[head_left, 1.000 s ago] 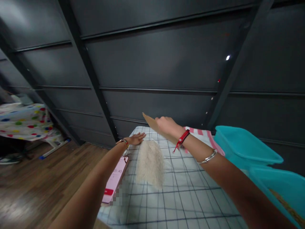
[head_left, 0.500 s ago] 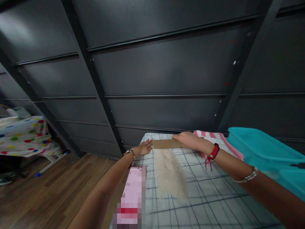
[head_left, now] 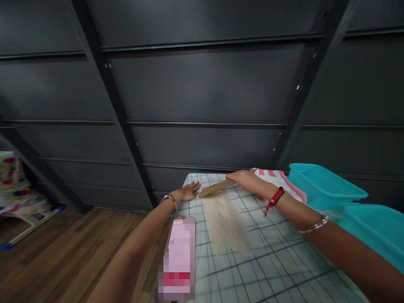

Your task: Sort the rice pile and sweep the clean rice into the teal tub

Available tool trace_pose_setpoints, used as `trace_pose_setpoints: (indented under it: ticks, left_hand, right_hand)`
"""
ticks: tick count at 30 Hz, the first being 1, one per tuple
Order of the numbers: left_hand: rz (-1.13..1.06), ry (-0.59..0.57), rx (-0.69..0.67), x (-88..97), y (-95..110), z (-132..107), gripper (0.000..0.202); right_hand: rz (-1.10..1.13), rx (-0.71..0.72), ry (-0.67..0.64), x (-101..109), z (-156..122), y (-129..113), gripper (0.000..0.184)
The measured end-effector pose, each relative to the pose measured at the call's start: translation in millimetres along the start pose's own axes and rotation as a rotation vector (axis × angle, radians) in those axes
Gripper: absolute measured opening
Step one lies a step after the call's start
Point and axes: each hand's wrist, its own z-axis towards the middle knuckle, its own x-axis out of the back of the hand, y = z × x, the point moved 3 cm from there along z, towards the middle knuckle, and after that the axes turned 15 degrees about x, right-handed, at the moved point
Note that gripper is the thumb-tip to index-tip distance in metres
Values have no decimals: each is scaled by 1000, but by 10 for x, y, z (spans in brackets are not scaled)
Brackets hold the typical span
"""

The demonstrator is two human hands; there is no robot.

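While the right hand [head_left: 247, 179] clamps one end of a brown strip [head_left: 216, 188], probably cardboard, its other end reaches the far edge of a pale, fuzzy patch [head_left: 225, 223] on the checked tabletop [head_left: 277, 252]. The left hand [head_left: 190, 191] lies open, fingers spread, just beside that tip. Nearer sits a pink-screened phone [head_left: 180, 248]; off right, a striped cloth [head_left: 288, 185] and two turquoise tubs [head_left: 328, 185].

No text, number, label, brand or sign legible. Phone [head_left: 183, 244]: pink screen, largely pixelated; small dark marks [head_left: 172, 242] near upper left edge, too blurred to read as letters or digits; red bar [head_left: 176, 278] lower down, covered by pixel blocks.
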Motion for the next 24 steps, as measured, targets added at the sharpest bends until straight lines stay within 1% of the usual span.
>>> trace_pose_setpoints:
  ticks: [2, 4, 7, 11, 14, 18, 21, 24]
  left_hand:
    - [-4, 38, 32, 20, -10, -33, 35]
    - [-4, 63, 68, 31, -10, -86, 37]
    - [1, 78, 98, 42, 10, -167, 38]
    - [32, 67, 108, 68, 39, -219, 36]
    - [56, 63, 100, 79, 59, -229, 35]
    - [67, 63, 103, 67, 81, -245, 38]
    - [66, 55, 116, 59, 76, -267, 40]
    - [71, 33, 129, 56, 47, -294, 40]
  right_hand:
    - [19, 24, 21, 20, -95, 33, 40]
    - [31, 43, 49, 50, -117, 61, 41]
    - [50, 89, 90, 40, -4, 69, 38]
    - [88, 184, 111, -76, 162, 59, 33]
    - [116, 251, 115, -128, 133, 119, 36]
    - [123, 292, 154, -93, 79, 227, 36]
    - [123, 315, 187, -92, 198, 206, 33]
    - [139, 358, 189, -164, 351, 133, 34]
